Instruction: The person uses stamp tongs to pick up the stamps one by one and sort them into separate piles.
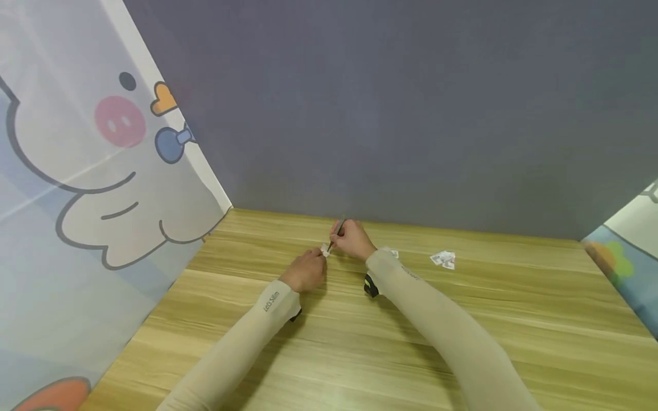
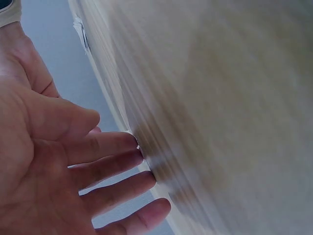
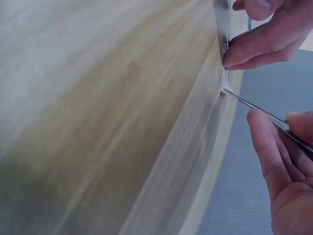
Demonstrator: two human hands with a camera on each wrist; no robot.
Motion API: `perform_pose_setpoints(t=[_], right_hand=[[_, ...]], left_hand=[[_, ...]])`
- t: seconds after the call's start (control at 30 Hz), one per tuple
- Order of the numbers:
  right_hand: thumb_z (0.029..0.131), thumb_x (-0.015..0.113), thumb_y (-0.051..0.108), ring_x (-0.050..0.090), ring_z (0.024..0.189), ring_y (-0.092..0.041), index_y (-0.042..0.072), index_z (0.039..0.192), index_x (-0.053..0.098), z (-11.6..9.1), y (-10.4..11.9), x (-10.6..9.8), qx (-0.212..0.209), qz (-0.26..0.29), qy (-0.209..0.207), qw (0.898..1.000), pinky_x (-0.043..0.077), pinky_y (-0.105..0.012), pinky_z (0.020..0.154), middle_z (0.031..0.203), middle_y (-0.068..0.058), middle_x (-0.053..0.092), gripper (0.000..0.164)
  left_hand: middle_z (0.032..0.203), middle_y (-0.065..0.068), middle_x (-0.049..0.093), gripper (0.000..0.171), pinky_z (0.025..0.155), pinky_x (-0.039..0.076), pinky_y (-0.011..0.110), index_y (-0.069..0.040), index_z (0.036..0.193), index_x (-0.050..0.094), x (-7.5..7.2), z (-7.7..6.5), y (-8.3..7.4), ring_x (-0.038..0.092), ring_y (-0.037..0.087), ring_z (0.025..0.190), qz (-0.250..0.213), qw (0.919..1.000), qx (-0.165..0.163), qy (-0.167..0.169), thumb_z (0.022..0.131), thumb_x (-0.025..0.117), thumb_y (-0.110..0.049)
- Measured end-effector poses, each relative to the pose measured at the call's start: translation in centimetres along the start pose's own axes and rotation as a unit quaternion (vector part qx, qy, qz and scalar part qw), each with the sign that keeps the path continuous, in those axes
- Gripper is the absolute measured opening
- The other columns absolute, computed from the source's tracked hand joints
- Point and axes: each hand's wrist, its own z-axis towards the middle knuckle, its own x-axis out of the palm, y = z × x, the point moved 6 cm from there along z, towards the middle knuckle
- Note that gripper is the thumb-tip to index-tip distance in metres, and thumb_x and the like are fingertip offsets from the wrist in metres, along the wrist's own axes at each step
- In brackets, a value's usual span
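Observation:
My right hand (image 1: 356,240) pinches slim metal tweezers (image 3: 254,106) between thumb and fingers. Their tips meet the edge of a small white piece (image 1: 325,249), perhaps a clear packet, that lies on the wooden table (image 1: 329,354). From the other side, my left hand (image 1: 307,270) rests its fingertips on that piece. In the left wrist view, its fingers (image 2: 105,147) are nearly straight and spread a little, with the thumb apart from the table. What the piece holds is too small to tell.
A small heap of white printed packets (image 1: 444,259) lies to the right. Another white packet (image 1: 393,253) is partly hidden behind the right sleeve. A grey panel (image 1: 390,114) rises behind the table, and a cartoon-printed sheet (image 1: 56,240) borders the left.

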Motion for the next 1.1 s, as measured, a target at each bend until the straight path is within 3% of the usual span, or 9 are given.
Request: perform_pose_setpoints(t=[0.2, 0.37, 0.63, 0.83, 1.0, 1.1], right_hand=[[0.093, 0.061, 0.009, 0.066, 0.071, -0.027, 0.000, 0.090, 0.068, -0.6, -0.9, -2.2, -0.004, -0.019, -0.028, 0.999, 0.055, -0.028, 0.058, 0.079, -0.012, 0.067, 0.012], [0.092, 0.062, 0.010, 0.067, 0.074, -0.029, 0.000, 0.092, 0.068, -1.4, -1.2, -5.2, -0.010, -0.016, -0.049, 0.999, 0.056, -0.031, 0.060, 0.079, -0.014, 0.068, 0.012], [0.090, 0.064, 0.004, 0.067, 0.078, -0.034, -0.001, 0.089, 0.064, -3.4, -2.1, -10.2, -0.019, 0.006, -0.053, 0.998, 0.057, -0.043, 0.069, 0.081, -0.015, 0.067, 0.005], [0.090, 0.062, 0.003, 0.067, 0.077, -0.036, -0.001, 0.088, 0.062, -5.2, -3.9, -12.6, -0.012, -0.008, -0.048, 0.999, 0.057, -0.045, 0.067, 0.081, -0.016, 0.066, 0.005], [0.090, 0.063, 0.005, 0.067, 0.075, -0.034, 0.001, 0.087, 0.063, -6.0, -5.0, -13.4, 0.006, -0.026, -0.051, 0.998, 0.057, -0.043, 0.065, 0.078, -0.013, 0.067, 0.005], [0.090, 0.062, 0.004, 0.067, 0.075, -0.035, 0.000, 0.087, 0.063, -6.4, -5.3, -13.4, 0.009, -0.031, -0.047, 0.998, 0.057, -0.044, 0.066, 0.079, -0.015, 0.067, 0.005]], left_hand=[[0.118, 0.009, 0.052, 0.028, 0.087, 0.048, 0.042, 0.003, 0.114, 0.062, 0.2, 0.5, -0.7, 0.051, 0.025, 0.103, 0.006, 1.0000, 0.003, 0.004, 0.098, 0.047, -0.015], [0.118, 0.013, 0.051, 0.031, 0.083, 0.050, 0.040, 0.006, 0.115, 0.060, 0.4, 0.8, -0.7, 0.050, 0.026, 0.102, 0.028, 0.9996, 0.007, 0.000, 0.098, 0.045, -0.014], [0.114, 0.014, 0.050, 0.030, 0.078, 0.049, 0.037, 0.007, 0.112, 0.061, 0.3, 1.3, -0.5, 0.046, 0.024, 0.094, 0.020, 0.9998, -0.004, 0.003, 0.096, 0.046, -0.012], [0.120, 0.015, 0.048, 0.032, 0.084, 0.046, 0.041, 0.006, 0.119, 0.058, -0.1, 1.4, -0.7, 0.043, 0.027, 0.101, 0.016, 0.9997, -0.013, -0.016, 0.095, 0.045, -0.013], [0.126, 0.014, 0.047, 0.035, 0.089, 0.044, 0.044, 0.004, 0.124, 0.056, -0.6, 1.6, -2.2, 0.043, 0.028, 0.109, 0.008, 0.9993, 0.017, -0.033, 0.097, 0.044, -0.014], [0.136, 0.013, 0.043, 0.037, 0.098, 0.040, 0.048, 0.001, 0.130, 0.053, -0.3, 1.9, -3.4, 0.039, 0.029, 0.121, -0.010, 0.9987, 0.047, -0.019, 0.099, 0.041, -0.015]])
